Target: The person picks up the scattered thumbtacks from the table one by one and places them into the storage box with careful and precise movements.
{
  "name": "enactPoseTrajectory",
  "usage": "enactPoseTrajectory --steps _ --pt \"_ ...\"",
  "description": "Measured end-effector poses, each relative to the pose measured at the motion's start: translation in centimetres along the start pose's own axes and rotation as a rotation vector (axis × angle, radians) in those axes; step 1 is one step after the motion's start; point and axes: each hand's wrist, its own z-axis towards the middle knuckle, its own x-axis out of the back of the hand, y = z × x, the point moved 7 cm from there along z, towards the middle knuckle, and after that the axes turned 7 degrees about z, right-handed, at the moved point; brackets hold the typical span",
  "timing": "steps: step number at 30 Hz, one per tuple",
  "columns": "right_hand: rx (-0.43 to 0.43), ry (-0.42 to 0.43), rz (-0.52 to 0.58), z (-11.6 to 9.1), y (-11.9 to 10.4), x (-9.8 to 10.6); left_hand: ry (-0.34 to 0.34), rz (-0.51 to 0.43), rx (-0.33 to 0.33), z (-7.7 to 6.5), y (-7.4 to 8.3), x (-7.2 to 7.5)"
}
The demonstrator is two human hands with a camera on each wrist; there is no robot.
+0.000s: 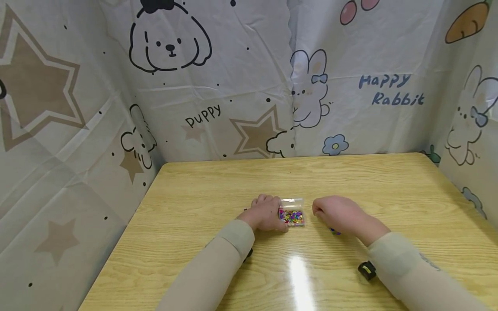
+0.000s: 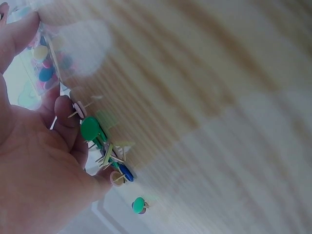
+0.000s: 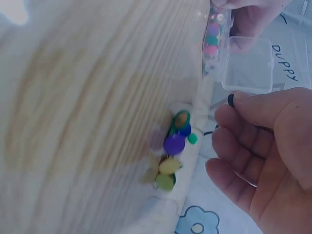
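Observation:
A small clear plastic box (image 1: 292, 218) of multicoloured thumbtacks stands on the table, its transparent lid (image 3: 247, 63) folded back on the far side. My left hand (image 1: 266, 214) grips the box from its left, thumb on the near side and fingers behind. A row of loose thumbtacks (image 2: 105, 148) lies beside that hand's curled fingers. Just right of the box is my right hand (image 1: 340, 214), pinching a small dark thumbtack (image 3: 230, 100) between thumb and forefinger. Several purple, green and yellow thumbtacks (image 3: 174, 145) lie on the table under the right hand, mostly hidden in the head view.
The wooden table (image 1: 218, 185) reaches back to a patterned cloth (image 1: 249, 86) hanging behind and at both sides. A black wrist device (image 1: 367, 271) sits by the right sleeve. One green thumbtack (image 2: 139, 204) lies apart from the left row.

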Motion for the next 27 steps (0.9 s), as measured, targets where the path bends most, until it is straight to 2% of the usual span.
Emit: enactPoseTrajectory --steps 11,19,27 --pt "0.083 0.027 0.036 1.0 -1.9 -0.9 0.01 0.021 -0.012 0.1 0.3 0.1" --pt "0.074 0.014 0.051 1.6 -2.7 -1.6 0.019 0.035 -0.02 0.0 0.4 0.2" --pt "0.093 0.014 0.015 2.1 -2.9 -1.9 0.007 0.026 0.008 -0.1 0.2 0.2"
